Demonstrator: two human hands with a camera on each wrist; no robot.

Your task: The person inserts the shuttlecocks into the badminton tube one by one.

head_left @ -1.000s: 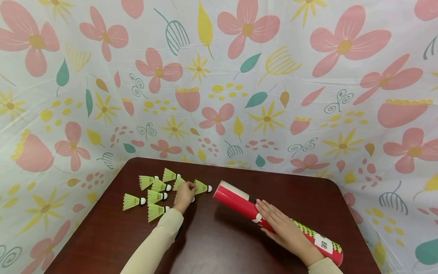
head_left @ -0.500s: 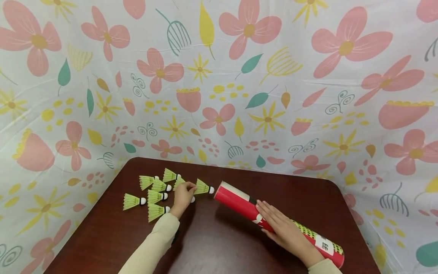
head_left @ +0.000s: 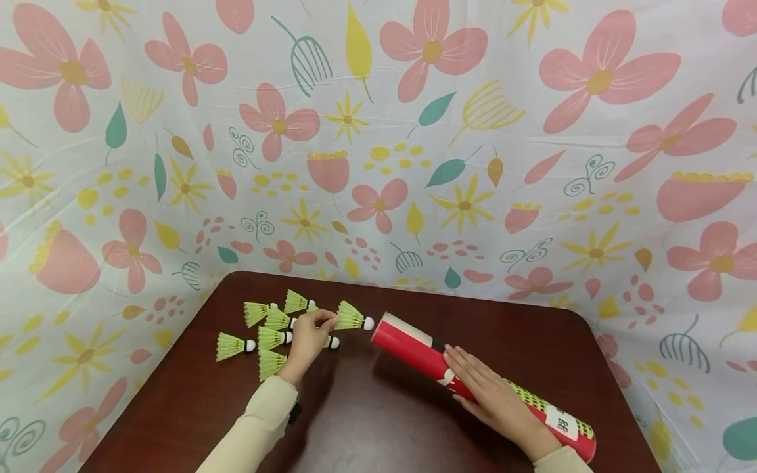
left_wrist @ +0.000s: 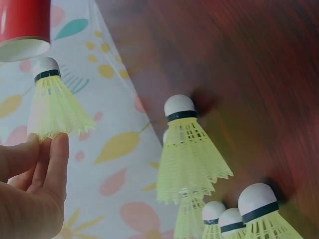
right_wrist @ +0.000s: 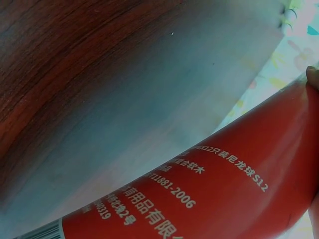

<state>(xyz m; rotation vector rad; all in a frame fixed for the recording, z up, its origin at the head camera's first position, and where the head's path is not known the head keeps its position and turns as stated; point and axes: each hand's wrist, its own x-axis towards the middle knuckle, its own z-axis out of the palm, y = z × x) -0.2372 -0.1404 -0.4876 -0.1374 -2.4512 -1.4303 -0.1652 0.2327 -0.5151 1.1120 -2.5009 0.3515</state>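
Observation:
My left hand (head_left: 309,338) pinches a yellow shuttlecock (head_left: 351,316) by the edge of its skirt, its white cork pointing at the tube's open end. In the left wrist view the held shuttlecock (left_wrist: 55,104) has its cork just short of the rim of the red tube (left_wrist: 25,27). My right hand (head_left: 487,397) lies over the long red shuttlecock tube (head_left: 408,348), thumb on the near side and fingers across the top. Printed white lettering shows on the tube (right_wrist: 214,184) in the right wrist view.
Several yellow shuttlecocks (head_left: 273,338) lie on the left of the dark wooden table (head_left: 378,427), partly behind my left hand. A flowered curtain (head_left: 378,131) hangs behind the table and along its sides.
The held shuttlecock has moved slightly right and up, its cork nearer the tube's mouth. My left wrist has shifted a little left. The right hand and tube stay nearly still.

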